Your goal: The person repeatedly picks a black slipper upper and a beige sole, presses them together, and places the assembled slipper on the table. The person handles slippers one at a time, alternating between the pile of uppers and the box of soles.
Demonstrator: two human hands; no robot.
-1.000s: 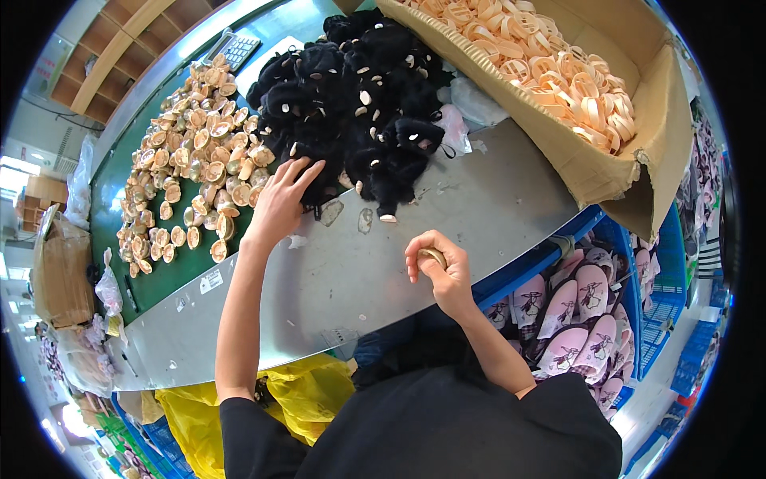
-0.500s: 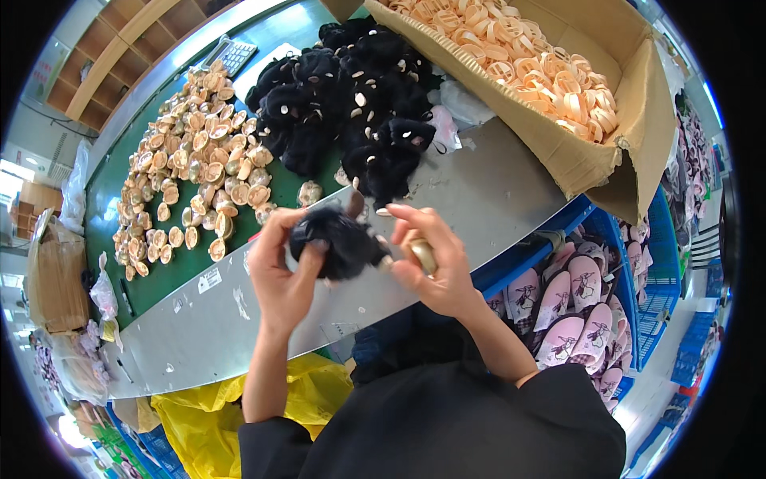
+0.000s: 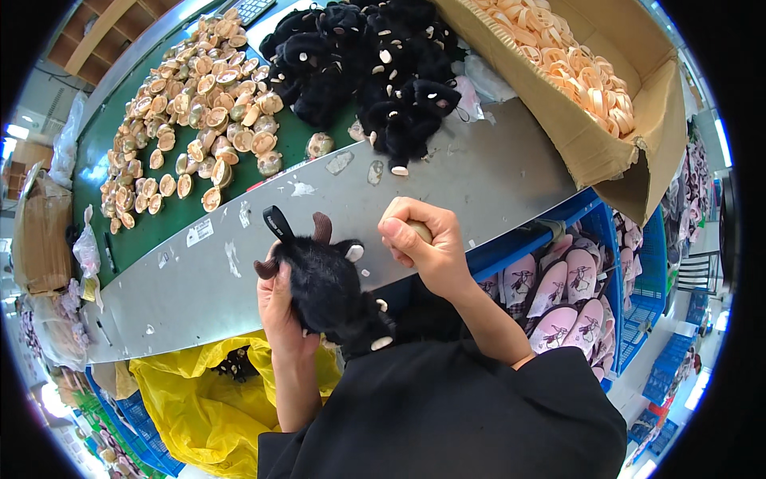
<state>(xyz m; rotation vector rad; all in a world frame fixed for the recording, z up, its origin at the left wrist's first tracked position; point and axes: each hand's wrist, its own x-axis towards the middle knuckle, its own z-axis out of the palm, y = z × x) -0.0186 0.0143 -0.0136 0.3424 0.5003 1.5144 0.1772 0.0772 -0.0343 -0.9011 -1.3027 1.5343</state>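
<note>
The left hand (image 3: pixel 281 307) grips a black furry plush animal with brown horns and a black loop tag (image 3: pixel 329 287), held just in front of the grey metal table edge (image 3: pixel 447 180). The right hand (image 3: pixel 423 243), beside the plush, is closed around a small beige rounded piece (image 3: pixel 421 231). Beyond the edge lie a heap of black plush toys (image 3: pixel 375 64) and scattered beige round pieces (image 3: pixel 191 104).

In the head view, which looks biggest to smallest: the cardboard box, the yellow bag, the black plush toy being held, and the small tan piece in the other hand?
1. Cardboard box
2. Yellow bag
3. Black plush toy, though nearness to the camera enlarges it
4. Tan piece, mostly hidden in the right hand
</note>
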